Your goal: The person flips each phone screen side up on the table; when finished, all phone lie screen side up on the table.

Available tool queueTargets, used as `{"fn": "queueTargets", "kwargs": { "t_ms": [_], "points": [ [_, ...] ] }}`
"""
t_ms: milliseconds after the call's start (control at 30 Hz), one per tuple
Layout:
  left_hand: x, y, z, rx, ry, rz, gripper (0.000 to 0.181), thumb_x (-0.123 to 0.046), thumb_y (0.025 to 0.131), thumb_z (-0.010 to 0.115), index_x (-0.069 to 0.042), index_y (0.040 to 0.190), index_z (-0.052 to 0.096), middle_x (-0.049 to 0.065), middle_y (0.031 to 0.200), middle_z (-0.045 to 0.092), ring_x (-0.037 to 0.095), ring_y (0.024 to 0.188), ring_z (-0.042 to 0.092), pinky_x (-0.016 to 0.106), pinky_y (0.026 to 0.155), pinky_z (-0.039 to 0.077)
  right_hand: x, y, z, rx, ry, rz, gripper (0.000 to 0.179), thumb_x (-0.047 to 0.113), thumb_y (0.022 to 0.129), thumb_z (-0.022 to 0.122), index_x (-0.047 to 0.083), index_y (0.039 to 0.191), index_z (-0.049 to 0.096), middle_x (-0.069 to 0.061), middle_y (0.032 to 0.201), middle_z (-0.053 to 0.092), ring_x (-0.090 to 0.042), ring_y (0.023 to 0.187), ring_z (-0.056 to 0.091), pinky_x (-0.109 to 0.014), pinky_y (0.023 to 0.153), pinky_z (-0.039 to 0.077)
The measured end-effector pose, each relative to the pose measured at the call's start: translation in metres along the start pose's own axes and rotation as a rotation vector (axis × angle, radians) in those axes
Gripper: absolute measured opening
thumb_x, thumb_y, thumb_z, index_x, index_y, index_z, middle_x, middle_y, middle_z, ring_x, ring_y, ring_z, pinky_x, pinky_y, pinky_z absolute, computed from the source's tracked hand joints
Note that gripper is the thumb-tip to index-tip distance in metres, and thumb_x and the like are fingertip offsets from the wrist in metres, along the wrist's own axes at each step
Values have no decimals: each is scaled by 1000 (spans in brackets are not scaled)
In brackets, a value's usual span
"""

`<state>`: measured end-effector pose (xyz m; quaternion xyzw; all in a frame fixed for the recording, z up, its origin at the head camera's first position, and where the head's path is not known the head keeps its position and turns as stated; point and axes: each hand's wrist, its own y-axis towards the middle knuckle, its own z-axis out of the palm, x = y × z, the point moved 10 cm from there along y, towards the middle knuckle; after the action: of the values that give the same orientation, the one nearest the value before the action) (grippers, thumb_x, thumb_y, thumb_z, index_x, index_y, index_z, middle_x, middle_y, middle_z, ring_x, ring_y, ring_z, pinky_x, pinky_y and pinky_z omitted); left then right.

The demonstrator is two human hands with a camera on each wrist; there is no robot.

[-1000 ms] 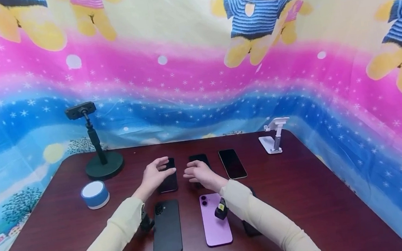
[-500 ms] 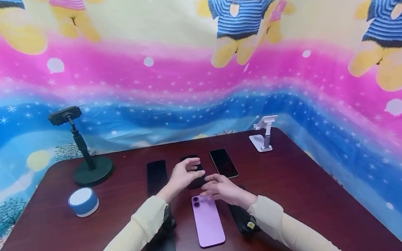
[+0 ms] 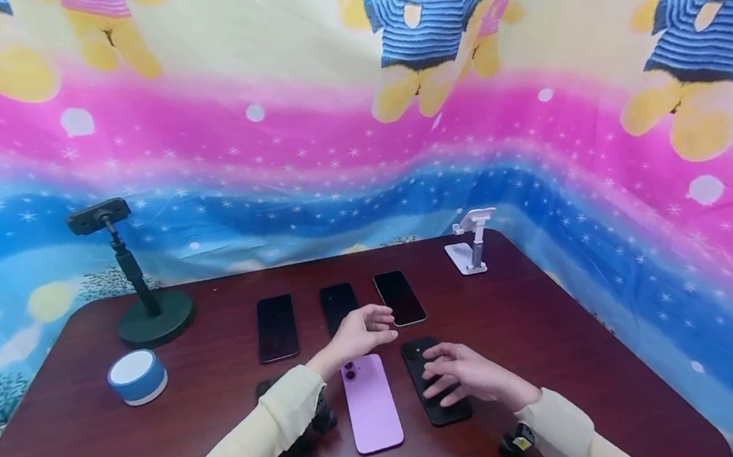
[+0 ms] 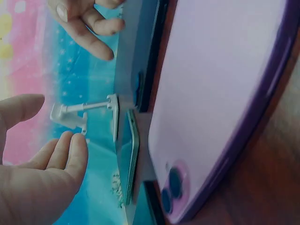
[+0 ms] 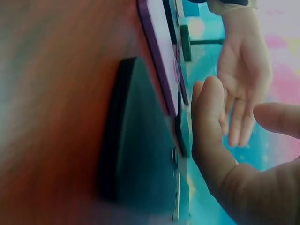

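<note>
Just below the frame's centre, the left hand is being held raised, appearing between the purple phone and a dark phone farther up; its fingers are loosely extended, nothing being gripped. Lower right of centre, the right hand, fingers spread and likewise unladen, is being held above a black phone without contact. Apparently only positioning is being done; for lifting, fingers would be needing lowering and closing around an edge.
</note>
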<state>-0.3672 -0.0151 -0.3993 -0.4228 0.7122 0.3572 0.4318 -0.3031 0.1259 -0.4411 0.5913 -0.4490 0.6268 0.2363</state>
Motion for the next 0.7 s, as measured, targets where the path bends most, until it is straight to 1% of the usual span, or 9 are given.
{"fn": "queueTargets", "kwargs": {
  "t_ms": [100, 200, 267, 400, 467, 600, 700],
  "points": [
    [3, 2, 13, 47, 34, 9, 41, -9, 86, 69, 6, 122, 57, 24, 117, 65, 33, 106, 64, 37, 87, 55, -7, -13, -9, -2, 2, 2, 56, 18, 97, 49, -18, 135, 30, -22, 110, 60, -24, 88, 70, -33, 65, 59],
    [8, 5, 23, 76, 59, -2, 40, -9, 85, 70, 6, 120, 59, 23, 116, 65, 33, 104, 65, 38, 89, 54, -13, -23, -14, 5, 3, 4, 57, 19, 97, 49, -19, 135, 31, -19, 108, 61, -22, 87, 70, -30, 64, 58],
    [12, 6, 26, 91, 75, -15, 39, -8, 85, 70, 6, 119, 59, 23, 115, 65, 32, 102, 65, 38, 89, 54, -17, -27, -17, 9, 7, 8, 58, 20, 97, 50, -19, 136, 31, -18, 108, 61, -22, 88, 70, -30, 65, 59],
    [20, 9, 34, 135, 100, -48, 42, -8, 82, 71, 8, 119, 59, 24, 115, 65, 30, 97, 68, 35, 84, 56, -22, -36, -23, 4, 26, 25, 59, 21, 98, 49, -19, 137, 29, -20, 109, 59, -24, 90, 70, -35, 69, 60],
    [23, 10, 38, 159, 132, -62, 43, -9, 81, 72, 8, 119, 60, 23, 115, 66, 29, 95, 69, 32, 81, 56, -24, -41, -25, 3, 40, 35, 60, 21, 98, 49, -20, 137, 27, -21, 109, 58, -25, 90, 70, -37, 70, 60],
    [27, 13, 44, 184, 199, -65, 43, -10, 80, 72, 8, 117, 61, 21, 114, 67, 28, 95, 69, 33, 83, 55, -30, -48, -28, 2, 65, 52, 60, 20, 99, 49, -19, 137, 26, -20, 106, 56, -26, 89, 70, -38, 71, 60],
    [28, 15, 45, 185, 212, -57, 42, -8, 79, 72, 9, 116, 61, 22, 111, 68, 30, 96, 69, 34, 86, 55, -35, -52, -29, 4, 89, 64, 60, 20, 99, 49, -19, 137, 25, -18, 104, 55, -26, 90, 70, -38, 72, 60]
  ]
}}
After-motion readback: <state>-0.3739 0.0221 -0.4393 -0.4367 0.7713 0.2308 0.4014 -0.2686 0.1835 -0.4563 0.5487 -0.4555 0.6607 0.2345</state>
